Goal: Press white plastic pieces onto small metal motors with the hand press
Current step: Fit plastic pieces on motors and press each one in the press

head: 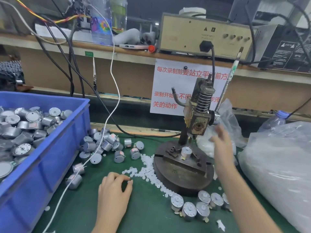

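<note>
— Green matting covers the surface (146,216), with a blue crate (55,158) of motors at the left and a cluttered shelf behind. Where does the work stand?

— One small metal motor (186,152) sits upright in the fixture on the base of the hand press (198,121), under the ram. I can't tell whether a piece is on its shaft.

— And the hands?

— The left hand (112,194) is low over the mat at the near end of the spilled white plastic pieces (148,172). Its thumb and forefinger curl together, and the fingers (124,177) pinch one white plastic piece (130,181). The right hand (222,145) is up beside the press head, blurred, fingers loosely straight, holding nothing I can see. The lever (225,88) stands above it, apart from the hand.

— How will that piece handle?

— My guess: nearly weightless, tiny, smooth, easy to flick away or drop. Take it by the rim with two fingertips, as here, so its bore stays free for the shaft.

— The motors?

— Stiff metal cans, probably heavy for their size, and round, so they roll. The loose motors (107,143) lie on their sides by the crate. Hold one around the can, clear of the thin shaft and terminals, which look bendable.

— Finished ones?

— A row of motors (190,209) stands before the base. They are probably done, though I can't confirm it.
</note>
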Tool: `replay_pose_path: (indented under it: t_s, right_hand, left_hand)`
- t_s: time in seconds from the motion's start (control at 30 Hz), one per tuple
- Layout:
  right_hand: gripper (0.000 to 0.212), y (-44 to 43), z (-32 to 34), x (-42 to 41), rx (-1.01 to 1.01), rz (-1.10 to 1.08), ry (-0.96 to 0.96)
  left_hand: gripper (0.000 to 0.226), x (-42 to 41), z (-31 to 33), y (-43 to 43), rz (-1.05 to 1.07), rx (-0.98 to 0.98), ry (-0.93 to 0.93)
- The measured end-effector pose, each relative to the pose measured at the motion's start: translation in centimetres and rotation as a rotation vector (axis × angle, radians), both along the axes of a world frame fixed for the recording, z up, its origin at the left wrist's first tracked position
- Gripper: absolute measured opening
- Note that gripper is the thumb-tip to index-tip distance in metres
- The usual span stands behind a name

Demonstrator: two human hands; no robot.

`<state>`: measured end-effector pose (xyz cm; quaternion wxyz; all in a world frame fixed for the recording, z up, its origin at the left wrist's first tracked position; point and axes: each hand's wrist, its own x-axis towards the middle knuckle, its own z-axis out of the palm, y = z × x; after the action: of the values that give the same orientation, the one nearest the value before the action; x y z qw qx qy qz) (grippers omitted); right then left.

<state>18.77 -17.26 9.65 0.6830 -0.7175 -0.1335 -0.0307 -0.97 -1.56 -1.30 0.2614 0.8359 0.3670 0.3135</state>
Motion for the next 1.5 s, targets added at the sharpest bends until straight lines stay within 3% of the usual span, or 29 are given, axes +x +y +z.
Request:
replay_pose_path:
  t_s: [0.07,0.2,0.33,0.43,0.57,0.73,0.93,1.2,1.33,1.43,1.5]
  right_hand:
    - [0.055,0.0,3.8,1.5,0.168,0.021,0.018]
    - [0.032,0.8,10.7,3.3,0.271,0.089,0.089]
    - [0.025,0.0,15.4,2.5,0.491,0.146,-0.03]
    - [0.014,-0.6,15.2,0.3,0.519,0.111,-0.178]
    - [0.015,-1.8,11.9,-2.9,0.532,0.052,-0.341]
    - [0.01,-2.5,10.1,-4.0,0.712,0.097,-0.327]
    - [0.018,-1.9,10.3,-2.8,0.532,0.046,-0.399]
    - [0.04,-0.7,12.1,1.5,0.402,0.271,-0.178]
    - [0.05,-1.4,8.1,2.6,0.265,0.122,-0.059]
    - [0.037,-2.0,3.9,2.2,0.178,-0.054,-0.051]
    - [0.029,-2.0,0.9,1.2,0.004,-0.124,-0.011]
  left_hand:
    - [0.008,-0.1,0.1,0.1,-0.012,-0.01,-0.001]
    - [0.004,-0.3,0.1,0.4,-0.022,-0.061,-0.036]
    - [0.002,-0.2,0.0,0.3,-0.019,-0.058,-0.038]
    - [0.001,-0.2,0.0,0.3,-0.017,-0.052,-0.042]
    - [0.002,-0.2,-0.1,0.4,-0.019,-0.052,-0.041]
    - [0.005,-0.2,-0.1,0.4,-0.009,-0.045,-0.009]
    - [0.005,-0.1,0.0,0.4,-0.017,-0.028,0.014]
    - [0.005,-0.2,-0.2,0.3,-0.022,-0.056,-0.022]
    - [0.008,-0.1,-0.2,0.4,-0.019,-0.053,-0.017]
    - [0.009,-0.2,-0.2,0.5,-0.021,-0.061,-0.006]
    - [0.008,-0.2,-0.1,0.5,-0.023,-0.075,-0.011]
